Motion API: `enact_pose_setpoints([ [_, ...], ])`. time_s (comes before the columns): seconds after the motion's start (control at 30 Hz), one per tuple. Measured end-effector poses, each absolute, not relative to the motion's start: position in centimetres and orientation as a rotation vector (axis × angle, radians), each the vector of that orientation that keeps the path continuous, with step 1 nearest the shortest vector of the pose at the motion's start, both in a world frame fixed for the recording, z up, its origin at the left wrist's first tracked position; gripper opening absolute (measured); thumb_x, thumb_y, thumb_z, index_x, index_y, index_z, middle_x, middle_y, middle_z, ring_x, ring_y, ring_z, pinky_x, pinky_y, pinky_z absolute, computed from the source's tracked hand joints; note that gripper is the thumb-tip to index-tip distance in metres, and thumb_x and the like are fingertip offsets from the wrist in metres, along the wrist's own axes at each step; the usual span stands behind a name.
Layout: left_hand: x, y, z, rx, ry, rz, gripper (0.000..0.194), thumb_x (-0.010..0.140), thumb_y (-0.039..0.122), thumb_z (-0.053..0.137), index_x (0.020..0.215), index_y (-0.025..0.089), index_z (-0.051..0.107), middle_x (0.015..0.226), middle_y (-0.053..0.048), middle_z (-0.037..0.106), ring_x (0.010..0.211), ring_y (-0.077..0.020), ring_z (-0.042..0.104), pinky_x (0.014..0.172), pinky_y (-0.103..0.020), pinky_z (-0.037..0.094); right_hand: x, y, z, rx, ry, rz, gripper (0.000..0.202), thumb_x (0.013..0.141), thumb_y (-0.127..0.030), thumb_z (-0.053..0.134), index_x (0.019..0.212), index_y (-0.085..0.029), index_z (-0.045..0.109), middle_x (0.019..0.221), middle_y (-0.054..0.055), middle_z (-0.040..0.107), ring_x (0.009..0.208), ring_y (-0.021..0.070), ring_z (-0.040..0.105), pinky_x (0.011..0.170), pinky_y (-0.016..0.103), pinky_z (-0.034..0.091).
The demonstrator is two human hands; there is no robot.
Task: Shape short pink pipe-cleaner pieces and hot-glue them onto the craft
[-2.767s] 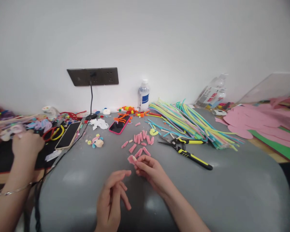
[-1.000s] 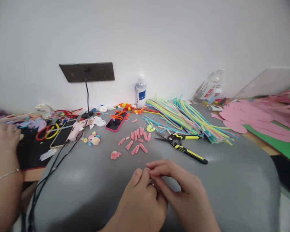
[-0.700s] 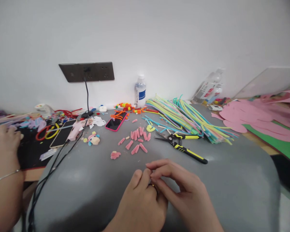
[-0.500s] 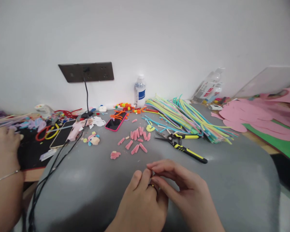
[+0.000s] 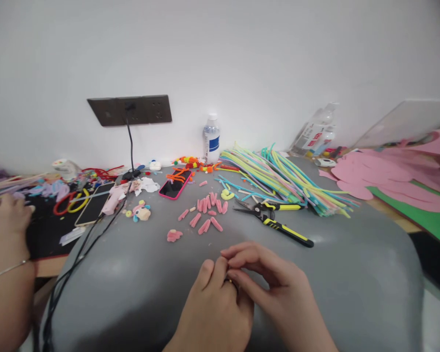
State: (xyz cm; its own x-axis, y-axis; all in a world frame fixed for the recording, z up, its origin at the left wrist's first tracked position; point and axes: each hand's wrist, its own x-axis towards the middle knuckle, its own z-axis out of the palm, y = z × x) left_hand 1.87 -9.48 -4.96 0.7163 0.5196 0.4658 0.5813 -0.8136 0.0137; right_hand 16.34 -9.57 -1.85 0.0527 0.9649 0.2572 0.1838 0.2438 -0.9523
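My left hand [image 5: 217,308] is closed, its back toward me, with a dark ring on one finger. Against it, the thumb and fingertips of my right hand [image 5: 273,283] press together at the left fingertips. Whatever lies between them is hidden. Beyond the hands, several short pink fuzzy pieces [image 5: 204,226] lie scattered on the grey table [image 5: 139,283]. A small cluster of joined pink pieces [image 5: 174,235] rests nearer to me. Pliers-like cutters with black and yellow handles [image 5: 288,232] lie with their jaws pointing left.
Behind the cutters spreads a bundle of pastel pipe cleaners [image 5: 278,178]. A water bottle [image 5: 211,139] stands by the wall. A pink-edged phone [image 5: 175,183], a small clay-like figure [image 5: 141,211] and black cables [image 5: 91,244] lie leftward. Another person's hand [image 5: 7,220] rests at far left; pink cutouts [image 5: 374,178] lie right.
Both hands keep nearly the same pose, fingertips together. The whole view has shifted very slightly; nothing on the table has visibly moved.
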Motion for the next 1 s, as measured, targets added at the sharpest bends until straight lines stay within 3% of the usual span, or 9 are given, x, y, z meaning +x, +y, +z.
enact_pose_setpoints([
  [0.3,2.18,-9.68,-4.81,-2.768,-0.883,-0.706,0.024,0.096,0.017,0.047,0.092,0.014,0.07,0.083,-0.011,0.072,0.088,-0.0261,0.061,0.083,-0.041,0.042,16.75,-9.23,-1.85,-1.156,-1.343,0.999,0.008,0.08,-0.023,0.072,0.072,-0.022,0.071,0.081,0.006,0.076,0.076,0.019,0.074,0.067,0.024,0.063],
  [0.77,1.65,-9.69,-5.05,-2.762,-0.788,-0.623,0.03,0.095,0.019,0.049,0.08,0.012,0.074,0.079,-0.01,0.075,0.083,-0.0228,0.064,0.082,-0.038,0.037,16.74,-9.35,-2.42,-1.262,-1.482,1.144,0.011,0.087,-0.02,0.056,0.079,-0.022,0.063,0.08,0.002,0.066,0.072,0.0152,0.065,0.067,0.021,0.056],
  [1.0,1.24,-9.66,-4.63,-2.876,-0.82,-0.357,0.024,0.096,0.026,0.053,0.092,0.015,0.073,0.089,-0.01,0.076,0.093,-0.0239,0.064,0.084,-0.038,0.041,16.61,-9.57,-2.17,-1.246,-1.535,1.155,0.014,0.092,-0.02,0.05,0.08,-0.021,0.056,0.081,0.002,0.062,0.075,0.0144,0.061,0.068,0.021,0.051],
])
